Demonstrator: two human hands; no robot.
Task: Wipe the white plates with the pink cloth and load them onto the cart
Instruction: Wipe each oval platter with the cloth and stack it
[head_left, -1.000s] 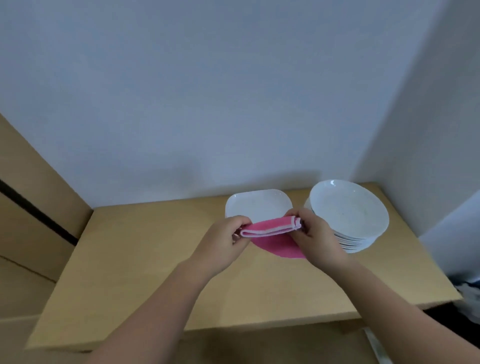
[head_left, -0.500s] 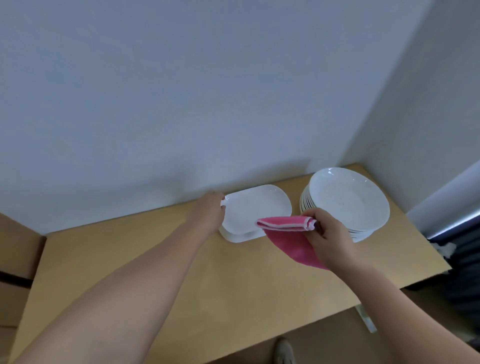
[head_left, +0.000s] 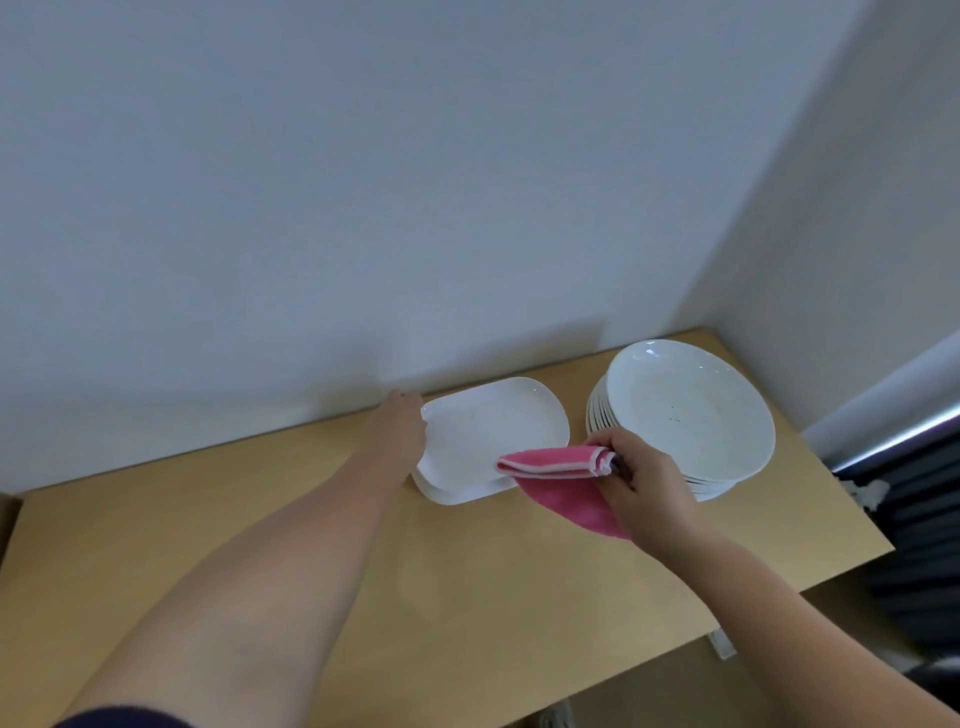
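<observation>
Right hand (head_left: 644, 483) fingers pinching pink cloth (head_left: 550, 462), left hand (head_left: 400, 423) gripping square plate (head_left: 488, 426) edge

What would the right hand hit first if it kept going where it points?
Most likely the top rectangular plate, which its pink cloth overhangs; the right hand points left across it, towards the left hand. Depth is unclear.

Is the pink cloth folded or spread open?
Folded. The cloth shows a doubled edge above the plate, pinched at one end by the right hand; a loose part hangs below.
</observation>
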